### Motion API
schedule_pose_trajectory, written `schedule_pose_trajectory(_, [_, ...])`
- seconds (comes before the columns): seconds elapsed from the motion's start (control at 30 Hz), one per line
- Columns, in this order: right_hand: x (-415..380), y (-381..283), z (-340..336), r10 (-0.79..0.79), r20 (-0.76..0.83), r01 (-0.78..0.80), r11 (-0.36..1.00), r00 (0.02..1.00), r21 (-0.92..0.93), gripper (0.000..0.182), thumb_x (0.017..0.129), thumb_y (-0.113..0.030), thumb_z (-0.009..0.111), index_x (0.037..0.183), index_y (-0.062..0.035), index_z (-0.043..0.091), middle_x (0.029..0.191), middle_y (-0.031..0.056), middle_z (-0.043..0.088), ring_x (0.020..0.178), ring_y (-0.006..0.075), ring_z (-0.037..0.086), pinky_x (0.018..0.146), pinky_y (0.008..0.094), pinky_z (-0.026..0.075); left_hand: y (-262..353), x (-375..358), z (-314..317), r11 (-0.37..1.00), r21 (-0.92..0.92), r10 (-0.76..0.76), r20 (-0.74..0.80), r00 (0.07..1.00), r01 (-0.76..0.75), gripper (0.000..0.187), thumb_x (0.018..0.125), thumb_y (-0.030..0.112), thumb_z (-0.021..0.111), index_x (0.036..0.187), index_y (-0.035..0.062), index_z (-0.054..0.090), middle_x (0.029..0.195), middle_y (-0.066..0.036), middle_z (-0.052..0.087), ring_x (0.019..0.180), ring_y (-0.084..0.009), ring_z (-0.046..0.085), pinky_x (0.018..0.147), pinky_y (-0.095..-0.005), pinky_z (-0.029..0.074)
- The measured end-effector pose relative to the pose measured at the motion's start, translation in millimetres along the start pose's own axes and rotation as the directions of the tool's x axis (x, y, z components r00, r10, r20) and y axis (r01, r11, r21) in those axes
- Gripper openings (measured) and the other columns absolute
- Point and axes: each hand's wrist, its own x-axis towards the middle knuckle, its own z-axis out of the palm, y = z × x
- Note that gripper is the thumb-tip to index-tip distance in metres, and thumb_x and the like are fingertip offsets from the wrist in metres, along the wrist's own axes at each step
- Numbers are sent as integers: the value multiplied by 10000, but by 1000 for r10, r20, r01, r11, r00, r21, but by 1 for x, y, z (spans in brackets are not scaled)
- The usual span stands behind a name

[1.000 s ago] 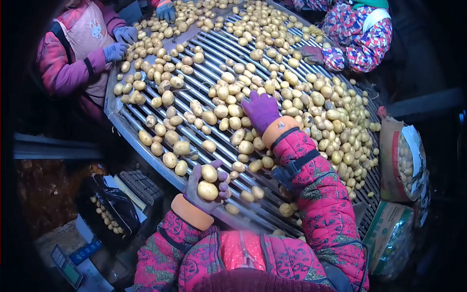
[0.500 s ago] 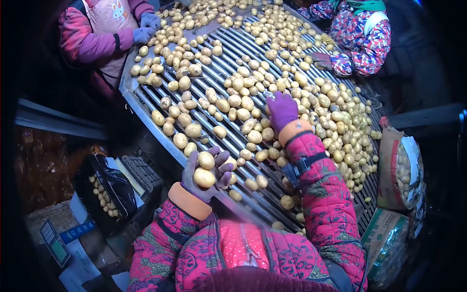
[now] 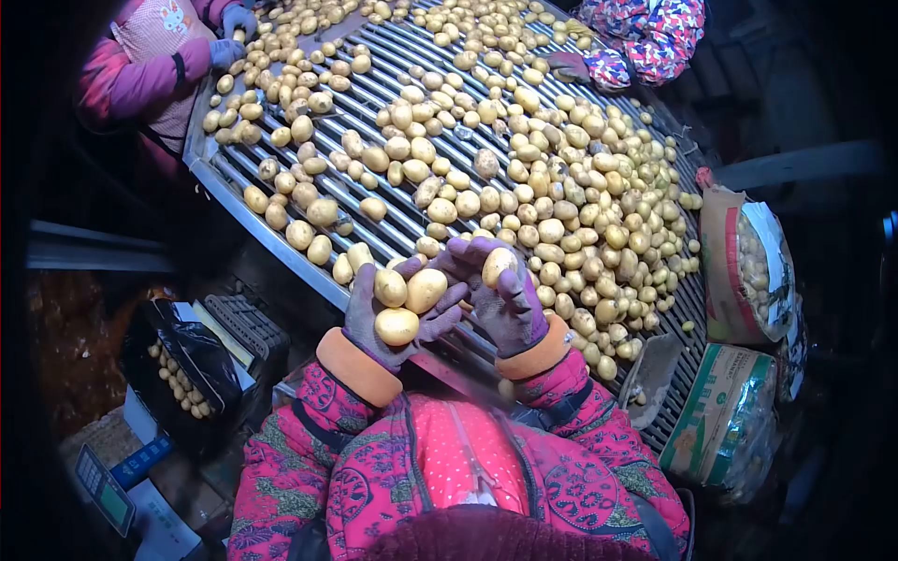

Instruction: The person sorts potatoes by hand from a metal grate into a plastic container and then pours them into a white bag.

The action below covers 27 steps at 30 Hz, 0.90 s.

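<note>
My left hand (image 3: 360, 318), in a purple-grey glove, is turned palm up at the front edge of the bar table (image 3: 281, 245). Cradled in its fingers are three pale potatoes (image 3: 397, 326), with a bare orange cuff showing at the wrist. Close beside it on the right, my right hand (image 3: 516, 313), gloved the same way, grips a single potato (image 3: 499, 266) between thumb and fingers. Just beyond both hands, many loose potatoes (image 3: 552, 231) lie on the metal bars, heaped thickest on the right side.
Two other people stand across the table; a blue-gloved hand (image 3: 224, 53) and a dark-gloved hand (image 3: 568, 65) reach onto it. A bag of potatoes (image 3: 744, 271) and a printed carton (image 3: 718, 416) stand right. A black-lined crate (image 3: 192, 360) and a scale (image 3: 108, 491) are at left.
My right hand has come back from the middle of the table to beside my left, now with a potato. The left hand shows three potatoes instead of two. The view has shifted slightly.
</note>
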Motion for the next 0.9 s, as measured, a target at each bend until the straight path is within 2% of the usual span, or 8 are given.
schedule_pose_trajectory(0.07, [-6, 0, -2, -98, -44, 94, 991, 994, -97, 537, 867, -257, 716, 1287, -25, 474, 1265, 164, 565, 1179, 286, 567, 1063, 445, 425, 2, -3, -13, 999, -4, -32, 201, 979, 34, 714, 954, 648, 296, 1383, 94, 438, 1483, -230, 348, 1318, -523, 362, 1032, -686, 331])
schedule_pose_trajectory(0.2, [-16, -1, 1, -253, -73, 182, 843, 965, -507, 565, 835, 69, 641, 1352, -49, 446, 1273, 137, 547, 1167, 214, 571, 933, 322, 504, -5, -18, -15, 992, 76, -115, 275, 955, 98, 741, 933, 672, 323, 1473, 165, 340, 1497, -205, 344, 1314, -525, 369, 997, -670, 376])
schedule_pose_trajectory(0.23, [-18, 1, 4, -207, 7, 176, 813, 978, -556, 589, 836, 41, 649, 1376, -43, 430, 1293, 135, 533, 1183, 214, 553, 971, 332, 474, -10, -21, -13, 945, 326, -113, 219, 969, 37, 766, 923, 678, 347, 1506, 187, 274, 1514, -190, 324, 1312, -482, 399, 985, -657, 392])
schedule_pose_trajectory(0.37, [-19, 0, -8, 131, 247, 96, 674, 960, -733, 511, 930, -191, 596, 1390, -23, 450, 1392, 129, 472, 1267, 230, 489, 1055, 350, 397, -25, -25, -18, 976, 214, -94, 209, 973, 48, 790, 912, 693, 356, 1526, 214, 224, 1479, -180, 382, 1239, -374, 518, 910, -545, 507])
schedule_pose_trajectory(0.43, [-30, 1, -5, 217, 177, -121, 890, 960, -439, 465, 976, -245, 544, 1375, -19, 467, 1354, 121, 506, 1202, 210, 529, 1005, 333, 437, -18, -32, -21, 916, 371, -262, 264, 928, 154, 810, 904, 707, 352, 1528, 207, 218, 1466, -180, 398, 1147, -380, 582, 814, -479, 564])
schedule_pose_trajectory(0.63, [-38, 19, 0, 289, 120, -232, 907, 950, -352, 426, 1017, -255, 476, 1372, -20, 467, 1337, 128, 535, 1199, 218, 541, 960, 296, 472, -24, -41, -35, 959, 269, -100, 30, 995, 88, 779, 918, 677, 343, 1515, 187, 243, 1415, -189, 457, 1024, -396, 631, 632, -401, 588])
schedule_pose_trajectory(0.7, [-35, 18, 4, 151, 98, -100, 912, 984, -397, 452, 1005, -288, 515, 1366, -21, 471, 1280, 116, 569, 1182, 214, 562, 966, 313, 475, -7, -50, -63, 956, 292, -131, 315, 940, 36, 753, 933, 654, 338, 1505, 170, 268, 1395, -213, 471, 1009, -427, 632, 609, -401, 586])
schedule_pose_trajectory(0.9, [-40, 7, -41, 143, -72, -159, 839, 987, -520, 434, 1001, -288, 527, 1333, -10, 488, 1236, 148, 600, 1115, 242, 609, 994, 352, 477, 38, -164, -128, 933, 205, 250, 221, 942, -296, 667, 940, 606, 390, 1453, 179, 380, 1307, -222, 548, 975, -413, 629, 678, -443, 561])
